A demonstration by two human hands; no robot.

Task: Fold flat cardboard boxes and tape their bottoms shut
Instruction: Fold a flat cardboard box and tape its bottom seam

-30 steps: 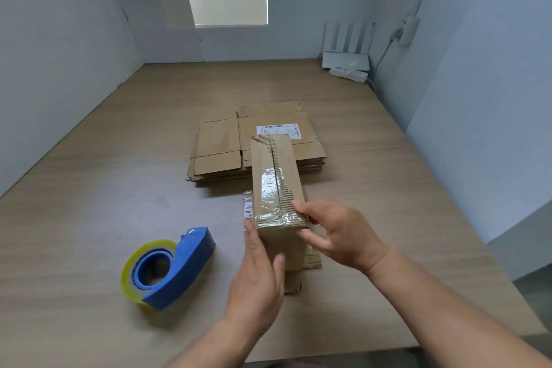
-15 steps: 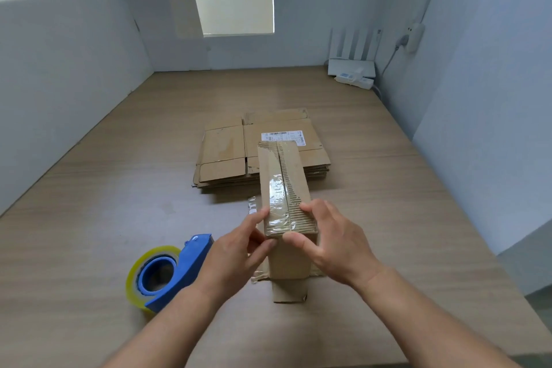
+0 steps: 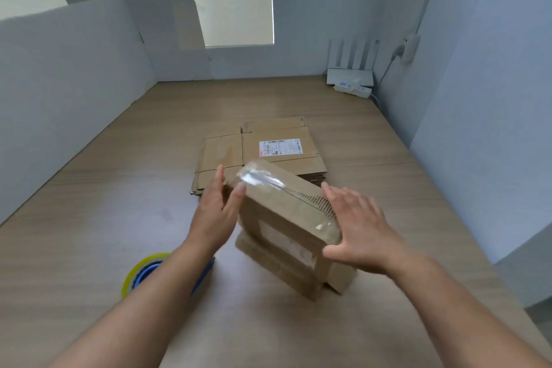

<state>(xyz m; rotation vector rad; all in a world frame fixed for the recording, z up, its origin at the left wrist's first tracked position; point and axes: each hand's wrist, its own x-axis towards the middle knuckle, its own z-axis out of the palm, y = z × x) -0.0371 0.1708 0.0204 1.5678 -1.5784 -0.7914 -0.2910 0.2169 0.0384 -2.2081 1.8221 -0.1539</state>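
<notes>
A taped cardboard box (image 3: 283,227) sits tilted between 2 bare hands above a wooden desk (image 3: 89,233), its long axis running from upper left to lower right. The left hand (image 3: 215,212) presses the box's far left end with straight fingers, thumb lying on the near face. The right hand (image 3: 358,227) presses the lower right end, fingers spread and straight. Neither grip curls round the box; it is held between flat palms. A strip of clear tape (image 3: 263,181) runs along the seam on the upturned face. Loose flaps hang at the box's lower edge, and whether they touch the desk cannot be told. The box's inside is hidden.

Just behind it lies a stack of flat cardboard boxes (image 3: 227,155), a white shipping label (image 3: 280,148) on top. A blue tape dispenser (image 3: 143,273) with a yellowish roll rests near left, partly covered by the left forearm. A white router (image 3: 351,75) and a power strip (image 3: 352,88) sit in the far right corner.
</notes>
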